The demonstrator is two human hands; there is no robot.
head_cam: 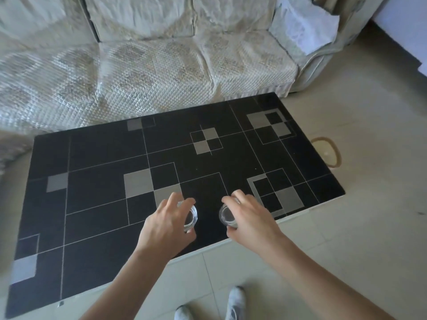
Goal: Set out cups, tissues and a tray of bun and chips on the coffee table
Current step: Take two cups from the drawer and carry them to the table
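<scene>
Left hand (167, 221) grips one clear cup (190, 218); right hand (250, 218) grips another cup (227, 217); both seemingly resting on the black coffee table (97, 190).

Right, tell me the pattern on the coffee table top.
The coffee table top is black, crossed by thin pale lines with scattered grey squares; the head view shows it.

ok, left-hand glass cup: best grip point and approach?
Take the left glass cup by its side wall just below the rim, coming from above and the near-left side, as the left hand does now. It looks upright with its mouth open, its wall is round and plain, and the other cup crowds its right side.
</scene>
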